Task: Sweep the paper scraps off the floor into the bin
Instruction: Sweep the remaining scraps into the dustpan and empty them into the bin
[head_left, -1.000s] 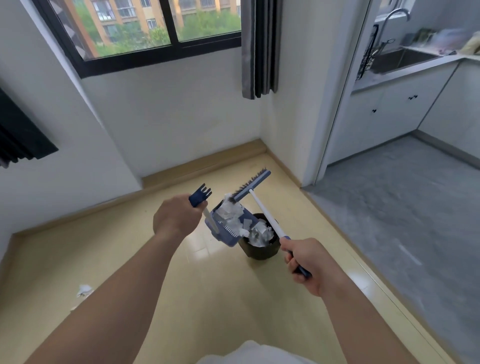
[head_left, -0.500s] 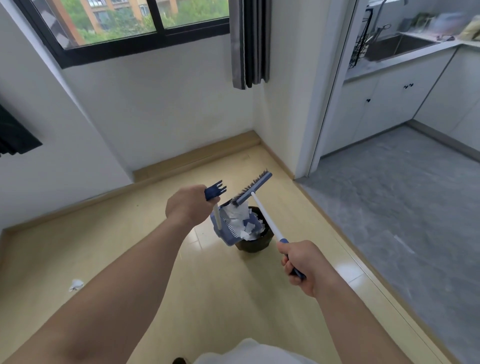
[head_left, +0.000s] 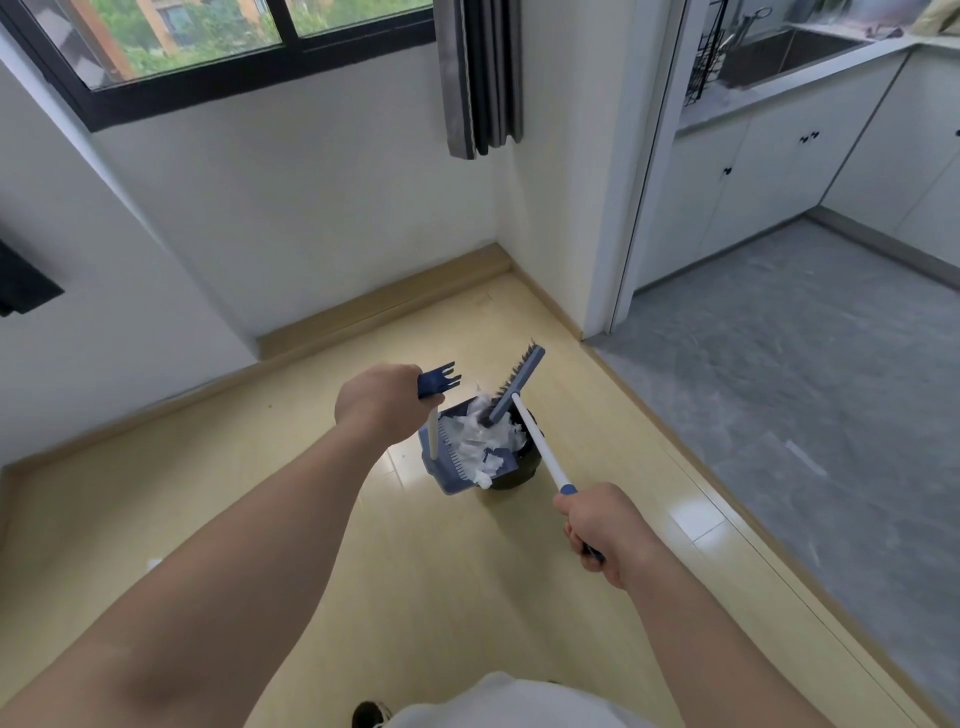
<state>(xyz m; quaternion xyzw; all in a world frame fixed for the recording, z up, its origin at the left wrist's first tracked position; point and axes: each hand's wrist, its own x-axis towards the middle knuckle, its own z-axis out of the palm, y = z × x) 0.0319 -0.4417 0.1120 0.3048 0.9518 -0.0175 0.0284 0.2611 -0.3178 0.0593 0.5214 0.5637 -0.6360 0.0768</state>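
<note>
My left hand (head_left: 382, 401) grips the blue top of the dustpan handle (head_left: 435, 383). The blue dustpan (head_left: 451, 470) is tipped against a small black bin (head_left: 519, 473) on the yellow floor. White paper scraps (head_left: 480, 441) fill the pan and spill over the bin's mouth. My right hand (head_left: 602, 525) grips the white broom handle (head_left: 537, 447) near its blue end. The blue broom head (head_left: 517, 387) presses its bristles into the scraps above the bin. A single small scrap (head_left: 154, 564) lies on the floor at the left, beside my left forearm.
White walls with a wooden skirting board (head_left: 384, 306) meet in a corner behind the bin. A doorway at the right opens onto a grey tiled kitchen floor (head_left: 810, 374) with white cabinets (head_left: 769, 156). A dark curtain (head_left: 480, 78) hangs by the window. My shoe (head_left: 371, 714) shows at the bottom.
The dustpan has tipped further over the bin, and scraps have slid toward it. The broom head has come down into the scraps. Both hands keep their grips.
</note>
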